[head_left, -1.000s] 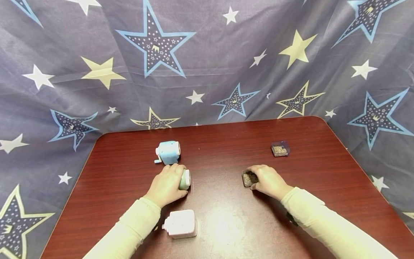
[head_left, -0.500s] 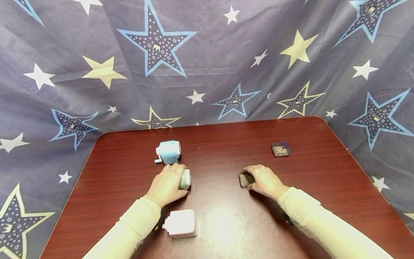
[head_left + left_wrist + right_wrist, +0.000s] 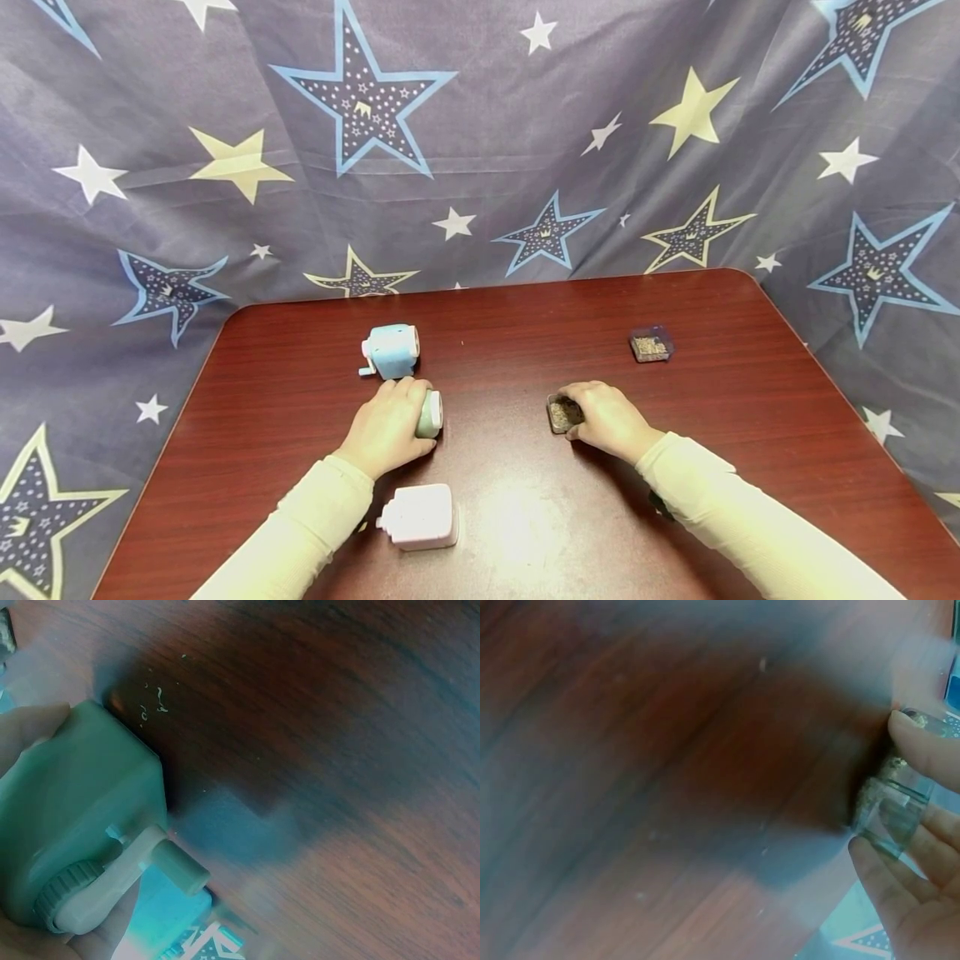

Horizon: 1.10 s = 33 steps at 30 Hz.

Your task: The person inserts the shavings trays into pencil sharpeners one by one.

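A green hand-crank pencil sharpener (image 3: 428, 417) lies on the table under my left hand (image 3: 384, 427), which grips it around the body. In the left wrist view its crank handle (image 3: 112, 889) and round knob face the camera. My right hand (image 3: 613, 423) holds a small clear shavings tray (image 3: 557, 413) between thumb and fingers, low over or on the table. Pale shavings show inside that tray, though the hand covers its right part. A gap of table separates the tray from the green sharpener.
Behind my left hand stands a blue crank sharpener (image 3: 393, 351); a pink one (image 3: 420, 517) sits nearer me. Another clear tray (image 3: 651, 345) with shavings lies at the back right. Tiny shavings (image 3: 160, 700) dot the brown table (image 3: 517, 333). A star-patterned cloth (image 3: 480, 150) hangs behind.
My right hand has moved left with the shavings tray, closer to the green pencil sharpener. The left hand stays in place on the sharpener.
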Tool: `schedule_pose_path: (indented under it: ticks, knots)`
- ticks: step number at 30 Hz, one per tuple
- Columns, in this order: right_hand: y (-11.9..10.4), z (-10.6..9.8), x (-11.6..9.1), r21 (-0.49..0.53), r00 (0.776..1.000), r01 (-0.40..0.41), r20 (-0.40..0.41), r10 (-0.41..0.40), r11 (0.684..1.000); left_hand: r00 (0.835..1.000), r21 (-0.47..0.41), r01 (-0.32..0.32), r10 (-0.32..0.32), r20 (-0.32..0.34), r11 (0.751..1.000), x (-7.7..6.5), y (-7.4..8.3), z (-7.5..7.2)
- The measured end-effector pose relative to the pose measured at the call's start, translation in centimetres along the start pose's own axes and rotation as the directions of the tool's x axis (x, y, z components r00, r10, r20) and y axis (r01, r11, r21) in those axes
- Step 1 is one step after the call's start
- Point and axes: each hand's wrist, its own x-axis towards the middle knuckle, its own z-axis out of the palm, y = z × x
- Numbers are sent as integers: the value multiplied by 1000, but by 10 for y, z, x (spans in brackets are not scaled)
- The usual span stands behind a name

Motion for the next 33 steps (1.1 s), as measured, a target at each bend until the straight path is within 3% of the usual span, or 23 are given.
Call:
schedule_pose_path:
  ticks: [33]
  knots:
    - [-11,9,8,29,999,-31,16,30,999,1000,-1,8,-8,6,1000,-1,0,1]
